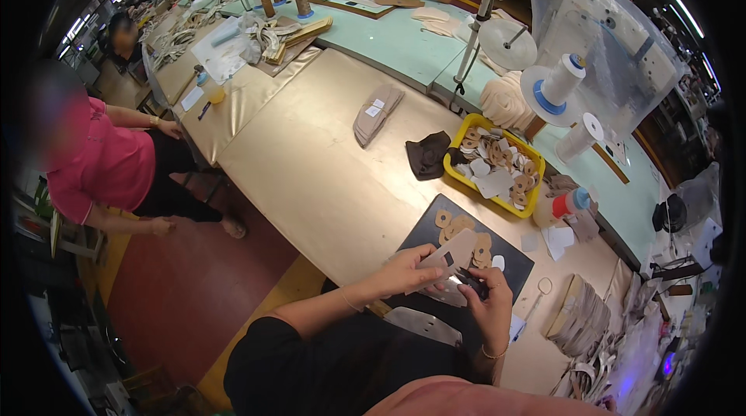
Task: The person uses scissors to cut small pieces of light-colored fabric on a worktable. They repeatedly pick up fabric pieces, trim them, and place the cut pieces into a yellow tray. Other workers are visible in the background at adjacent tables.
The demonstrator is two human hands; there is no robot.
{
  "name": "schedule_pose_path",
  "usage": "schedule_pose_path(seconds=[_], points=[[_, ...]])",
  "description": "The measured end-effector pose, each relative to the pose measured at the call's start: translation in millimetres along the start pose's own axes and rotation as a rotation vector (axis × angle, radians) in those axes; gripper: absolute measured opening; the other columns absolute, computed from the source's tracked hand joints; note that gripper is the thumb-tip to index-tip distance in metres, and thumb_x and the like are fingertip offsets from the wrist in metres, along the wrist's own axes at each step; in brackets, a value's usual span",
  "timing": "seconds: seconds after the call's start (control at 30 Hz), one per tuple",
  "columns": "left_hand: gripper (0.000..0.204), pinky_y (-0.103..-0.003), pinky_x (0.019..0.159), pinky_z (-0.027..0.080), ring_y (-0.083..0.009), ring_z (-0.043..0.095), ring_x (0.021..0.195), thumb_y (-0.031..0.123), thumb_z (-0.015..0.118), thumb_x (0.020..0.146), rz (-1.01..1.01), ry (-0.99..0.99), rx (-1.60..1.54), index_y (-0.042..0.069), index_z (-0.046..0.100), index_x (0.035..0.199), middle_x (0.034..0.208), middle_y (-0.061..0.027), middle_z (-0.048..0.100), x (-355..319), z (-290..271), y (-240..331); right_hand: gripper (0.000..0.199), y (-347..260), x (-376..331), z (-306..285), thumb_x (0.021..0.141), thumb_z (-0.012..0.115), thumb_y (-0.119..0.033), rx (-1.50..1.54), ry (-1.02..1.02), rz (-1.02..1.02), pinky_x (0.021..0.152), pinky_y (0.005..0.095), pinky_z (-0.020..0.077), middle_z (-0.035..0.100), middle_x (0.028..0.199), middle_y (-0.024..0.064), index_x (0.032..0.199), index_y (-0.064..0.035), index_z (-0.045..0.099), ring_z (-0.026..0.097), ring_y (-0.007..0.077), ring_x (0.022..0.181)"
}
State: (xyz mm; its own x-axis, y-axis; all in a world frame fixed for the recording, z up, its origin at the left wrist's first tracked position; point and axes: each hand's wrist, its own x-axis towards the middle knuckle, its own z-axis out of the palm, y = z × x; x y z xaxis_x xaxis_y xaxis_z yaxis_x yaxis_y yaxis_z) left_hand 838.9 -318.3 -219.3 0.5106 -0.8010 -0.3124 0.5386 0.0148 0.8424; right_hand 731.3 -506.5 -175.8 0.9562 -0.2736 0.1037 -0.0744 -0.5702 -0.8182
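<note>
- Two bare hands meet over the near edge of a dark mat [513, 265] in the head view, the only view here.
- The left hand [406, 270] pinches a flat beige piece [460, 249] between thumb and fingers, holding it raised and tilted above the mat. A small dark square shows on the piece; whether it is a hole or a patch, I cannot tell.
- The right hand [493, 307] is closed around a small dark tool [472, 279] with a shiny part beside it. Fingers hide much of it, so its kind is unclear.
- For good handling, I would grip the piece close to where the tool meets it, since a thin, loose end would likely bend away.
- The left fingertips look near the tool, so they are best kept out of its path, with the right wrist steady and the pressure light.
- Turning the piece toward the tool would probably give finer control than twisting the right hand.
- Tan cut pieces [482, 243] lie loose on the mat just beyond; low sweeps of either forearm could scatter them.
- Further off, the yellow basket [497, 207] of small pieces and the blue-capped bottle [553, 209] seem clear of the elbows, leaving room to work.
</note>
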Motion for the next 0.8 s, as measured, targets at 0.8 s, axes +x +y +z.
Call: schedule_pose_path(seconds=[0.8], points=[[0.019, -0.029, 0.066, 0.057, -0.0168, 0.068, 0.076, 0.021, 0.047, 0.102, -0.033, 0.001, -0.028, 0.004, 0.048, 0.11, 0.093, -0.0121, 0.065, 2.7, 7.1, 12.5, 0.03, -2.8, 1.3, 1.5, 0.077, 0.079, -0.008, 0.052, 0.059, 0.001, 0.07, 0.0293, 0.0491, 0.064, 0.089, 0.011, 0.102, -0.0008, 0.065, 0.062, 0.0219, 0.077]])
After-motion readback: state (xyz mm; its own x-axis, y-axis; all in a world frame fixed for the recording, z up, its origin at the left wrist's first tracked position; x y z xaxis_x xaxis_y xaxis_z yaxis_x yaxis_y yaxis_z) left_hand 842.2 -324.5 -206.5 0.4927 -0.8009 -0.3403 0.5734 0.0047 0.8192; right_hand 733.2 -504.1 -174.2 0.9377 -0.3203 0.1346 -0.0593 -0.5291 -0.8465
